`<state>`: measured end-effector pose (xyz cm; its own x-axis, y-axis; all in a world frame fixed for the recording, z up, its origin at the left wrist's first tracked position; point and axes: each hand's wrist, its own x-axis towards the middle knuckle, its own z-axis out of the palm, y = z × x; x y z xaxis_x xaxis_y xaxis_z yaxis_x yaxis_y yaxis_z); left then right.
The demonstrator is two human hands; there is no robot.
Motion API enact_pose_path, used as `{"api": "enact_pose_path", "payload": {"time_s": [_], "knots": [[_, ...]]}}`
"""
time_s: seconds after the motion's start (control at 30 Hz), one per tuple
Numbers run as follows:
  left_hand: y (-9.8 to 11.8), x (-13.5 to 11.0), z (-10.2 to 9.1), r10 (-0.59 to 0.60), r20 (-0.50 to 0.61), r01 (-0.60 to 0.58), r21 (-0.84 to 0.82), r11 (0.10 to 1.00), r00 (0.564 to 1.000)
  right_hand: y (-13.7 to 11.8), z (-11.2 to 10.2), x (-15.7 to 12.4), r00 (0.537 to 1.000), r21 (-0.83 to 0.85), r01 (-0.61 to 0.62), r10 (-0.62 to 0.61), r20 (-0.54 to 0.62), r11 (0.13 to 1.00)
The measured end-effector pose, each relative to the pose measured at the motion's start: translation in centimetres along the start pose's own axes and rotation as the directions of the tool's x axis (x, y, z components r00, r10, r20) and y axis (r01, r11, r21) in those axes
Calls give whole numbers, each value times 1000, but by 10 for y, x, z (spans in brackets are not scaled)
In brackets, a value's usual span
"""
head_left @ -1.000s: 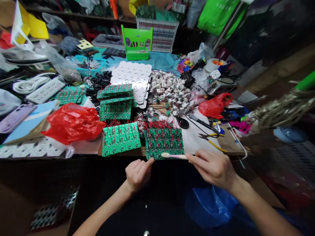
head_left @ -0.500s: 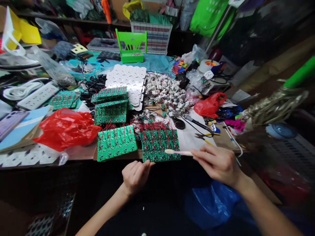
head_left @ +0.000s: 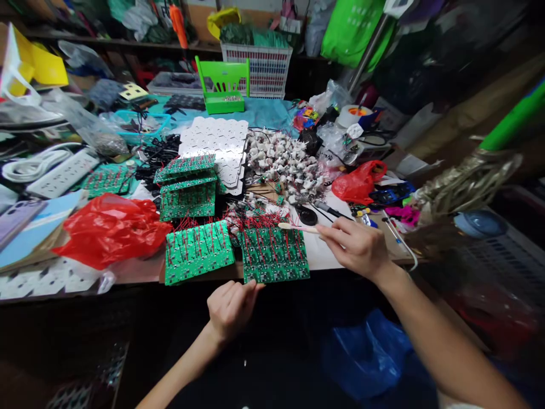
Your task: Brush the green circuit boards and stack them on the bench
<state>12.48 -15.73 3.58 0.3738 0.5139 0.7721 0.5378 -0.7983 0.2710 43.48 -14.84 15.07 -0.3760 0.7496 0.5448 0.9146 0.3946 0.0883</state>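
The left hand (head_left: 232,309) is curling its fingers closed, with thumb and finger pinching the near left corner of a green circuit board (head_left: 276,262). The right hand (head_left: 357,244) is closing its fingers firmly round the handle end of a toothbrush (head_left: 294,227), whose head is pointing left across the far part of the board; whether the bristles are touching cannot be told. The board is lying at the front of the table, its near edge seemingly jutting past the tabletop.

With only one corner being held, the board could be twisting or tipping under a hard stroke. The head is sitting right by the red wires (head_left: 266,217) along the board's far side, so a snag could be bending them or pulling one loose.

Just left of the board, a second board (head_left: 199,255) is lying close enough to be getting bumped. Behind that, a stack of boards (head_left: 187,199) is leaning unevenly. Beyond the wires, a heap of white parts (head_left: 286,162) is crowding the space behind the board. Right of the board, white paper (head_left: 321,255) is showing, and past the paper's far side a soldering iron (head_left: 327,209) is lying near the right hand. Farther left, a red bag (head_left: 114,230) is spreading over the table.
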Motion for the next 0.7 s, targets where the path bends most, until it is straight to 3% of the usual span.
{"api": "enact_pose_path", "payload": {"time_s": [0.17, 0.33, 0.57, 0.7], "knots": [[1, 1, -1, -19, 9, 20, -17, 1000, 1000, -11, -35, -44, 992, 238, -50, 21, 124, 970], [-1, 1, -2, -11, 12, 11, -19, 1000, 1000, -21, -43, -71, 983, 201, -30, -7, 182, 979], [-4, -2, -1, 41, 5, -41, 7, 999, 999, 4, -6, -27, 999, -53, -7, 10, 52, 999], [0, -15, 2, 63, -11, -62, 49, 997, 998, -7, 0, -2, 999, -49, -22, 20, -39, 999]]}}
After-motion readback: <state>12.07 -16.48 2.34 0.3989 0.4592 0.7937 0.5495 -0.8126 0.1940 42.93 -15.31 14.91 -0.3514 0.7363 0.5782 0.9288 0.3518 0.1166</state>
